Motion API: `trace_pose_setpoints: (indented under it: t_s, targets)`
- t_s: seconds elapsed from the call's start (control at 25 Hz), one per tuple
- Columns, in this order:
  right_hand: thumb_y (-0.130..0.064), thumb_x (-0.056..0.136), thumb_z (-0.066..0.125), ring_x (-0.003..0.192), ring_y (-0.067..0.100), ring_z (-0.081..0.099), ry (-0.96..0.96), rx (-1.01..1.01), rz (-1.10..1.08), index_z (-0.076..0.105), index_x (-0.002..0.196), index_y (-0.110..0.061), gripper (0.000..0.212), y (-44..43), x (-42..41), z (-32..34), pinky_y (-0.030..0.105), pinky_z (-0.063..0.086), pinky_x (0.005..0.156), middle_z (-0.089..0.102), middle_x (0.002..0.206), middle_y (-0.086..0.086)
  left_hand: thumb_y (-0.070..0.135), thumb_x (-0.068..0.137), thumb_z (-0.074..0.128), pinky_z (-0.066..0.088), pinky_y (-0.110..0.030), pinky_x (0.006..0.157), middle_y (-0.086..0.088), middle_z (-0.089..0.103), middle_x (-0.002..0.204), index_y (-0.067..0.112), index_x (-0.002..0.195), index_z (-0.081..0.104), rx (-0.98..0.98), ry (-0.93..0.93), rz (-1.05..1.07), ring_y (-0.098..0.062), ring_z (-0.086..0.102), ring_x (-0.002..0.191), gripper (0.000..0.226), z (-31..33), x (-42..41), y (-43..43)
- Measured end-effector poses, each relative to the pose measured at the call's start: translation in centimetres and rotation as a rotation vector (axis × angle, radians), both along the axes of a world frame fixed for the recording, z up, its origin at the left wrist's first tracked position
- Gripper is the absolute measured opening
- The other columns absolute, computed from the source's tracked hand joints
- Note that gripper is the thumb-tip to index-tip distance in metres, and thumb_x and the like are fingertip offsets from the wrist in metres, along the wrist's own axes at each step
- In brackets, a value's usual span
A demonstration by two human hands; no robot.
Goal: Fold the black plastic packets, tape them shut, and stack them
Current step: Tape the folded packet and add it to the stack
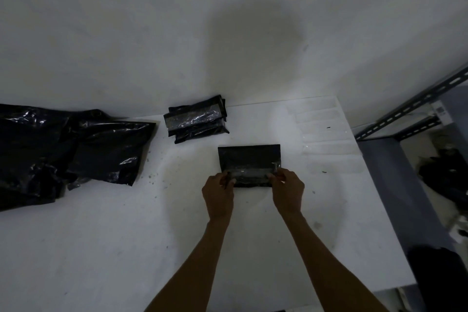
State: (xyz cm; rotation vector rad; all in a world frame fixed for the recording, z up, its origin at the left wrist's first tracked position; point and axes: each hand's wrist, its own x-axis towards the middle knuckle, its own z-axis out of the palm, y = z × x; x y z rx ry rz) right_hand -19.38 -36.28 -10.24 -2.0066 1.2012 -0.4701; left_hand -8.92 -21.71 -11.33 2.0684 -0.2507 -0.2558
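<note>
A: Where's the packet sitting?
B: The folded black packet (249, 157) is lying flat on the white table (101, 248), centre, just in front of the person. The stack of taped packets (196, 119) is sitting behind it to the left, apart from it. A heap of loose black plastic bags (71, 149) is lying far left.
A: Hands?
B: Both are working a clear tape strip (250, 174) across the packet's near part. The left hand (218, 191) is pinching the strip's left end and the right hand (288, 191) is pinching its right end. The hands are apart, one at each side edge of the packet. The forearms are reaching in from the near edge, wrists low. It's too dark to tell which fingers are pinching.
A: Tape down yet?
B: Cannot tell. It's looking stretched over the fold, but whether it's sticking is unclear.
A: Handling?
B: I'm judging it as thin film: light, soft, slick, likely springing open at the fold. It isn't fragile, but it's probably creasing easily. The tape is limp and sticky, so holding it taut by the ends is making sense. Touching the middle would be risking wrinkles.
A: Best hold on the packet itself?
B: Probably pressing flat on the folded flap, then taking the side edges when lifting it to the stack.
A: Anything else?
B: Spare tape strips (321, 132) are lying in a row on the table's right side. A slotted metal rack (410, 109) is standing beyond that edge.
</note>
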Motion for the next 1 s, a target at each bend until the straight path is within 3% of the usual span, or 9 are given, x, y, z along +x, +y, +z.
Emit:
trace_pose_setpoints:
  t_s: [0.04,0.12,0.28,0.4,0.48,0.6,0.72,0.88,1.0]
  targets:
    - [-0.006,0.087,0.071,0.076,0.025,0.065,0.032,0.020,-0.003,0.071,0.089,-0.001,0.006,0.3,0.3,-0.5,0.042,0.057,0.073,0.069,0.085,0.015,0.005,0.082,0.077,0.050,-0.009,0.081,-0.009,0.069,0.097,0.001,0.107,0.072,-0.026,0.062,0.022,-0.015,0.065,0.087,0.026,-0.3,-0.2,-0.1]
    - [-0.006,0.087,0.070,0.078,0.029,0.066,0.054,0.019,-0.001,0.071,0.091,0.000,0.007,0.5,0.6,-1.1,0.044,0.056,0.074,0.069,0.086,0.017,0.003,0.083,0.075,0.057,-0.021,0.082,-0.008,0.072,0.097,0.001,0.106,0.072,-0.072,0.119,0.027,-0.016,0.068,0.087,0.024,-0.5,-0.2,-0.1]
    - [-0.009,0.087,0.070,0.085,0.033,0.066,0.085,-0.012,0.033,0.071,0.099,-0.003,0.013,0.5,0.5,-1.6,0.045,0.055,0.077,0.069,0.090,0.016,0.001,0.082,0.076,0.050,-0.006,0.074,-0.010,0.074,0.092,0.002,0.102,0.073,-0.042,0.091,-0.037,-0.016,0.069,0.083,0.021,-0.1,0.4,0.1]
    - [-0.017,0.088,0.070,0.086,0.031,0.066,0.168,-0.028,0.061,0.070,0.099,-0.009,0.014,0.3,0.7,-1.4,0.042,0.055,0.073,0.069,0.093,0.011,0.003,0.082,0.076,0.054,-0.014,0.075,-0.011,0.073,0.094,0.003,0.105,0.072,0.005,0.081,-0.070,-0.018,0.070,0.085,0.023,0.4,0.8,0.2]
    - [-0.020,0.087,0.072,0.093,0.026,0.062,0.230,-0.159,0.056,0.068,0.105,-0.013,0.020,0.5,1.0,-0.5,0.038,0.055,0.068,0.066,0.101,0.006,0.005,0.082,0.075,0.051,-0.020,0.075,-0.012,0.069,0.099,0.004,0.106,0.069,0.092,-0.059,-0.105,-0.019,0.066,0.088,0.024,0.8,0.6,0.1]
    - [-0.010,0.087,0.072,0.095,0.025,0.059,0.123,-0.349,0.136,0.065,0.113,-0.008,0.027,1.2,1.1,0.2,0.033,0.055,0.066,0.063,0.108,0.010,0.009,0.084,0.073,0.044,-0.017,0.080,-0.012,0.060,0.109,0.006,0.108,0.066,0.170,-0.266,-0.246,-0.019,0.057,0.096,0.025,1.2,0.8,-0.1]
    - [-0.006,0.089,0.068,0.078,0.026,0.062,0.102,-0.233,0.126,0.067,0.106,-0.004,0.017,1.5,0.6,-0.8,0.029,0.048,0.061,0.063,0.093,0.012,0.005,0.084,0.072,0.049,-0.018,0.085,-0.011,0.059,0.111,0.007,0.108,0.067,0.140,-0.195,-0.298,-0.016,0.056,0.096,0.024,0.8,1.1,-0.1]
    - [-0.013,0.092,0.066,0.075,0.023,0.060,0.145,-0.117,0.076,0.068,0.092,-0.010,0.004,1.3,0.4,-2.2,0.026,0.035,0.064,0.064,0.083,0.006,0.002,0.082,0.074,0.039,-0.001,0.080,-0.013,0.060,0.106,0.007,0.106,0.069,0.114,-0.096,-0.262,-0.016,0.058,0.093,0.024,0.7,1.5,-0.1]
    - [-0.016,0.093,0.065,0.075,0.021,0.060,0.128,-0.105,0.023,0.068,0.094,-0.012,0.005,1.5,0.4,-1.8,0.025,0.036,0.062,0.065,0.082,0.005,0.002,0.080,0.076,0.040,-0.009,0.083,-0.015,0.062,0.104,0.006,0.105,0.071,0.119,-0.090,-0.280,-0.020,0.060,0.093,0.026,0.6,1.9,-0.2]
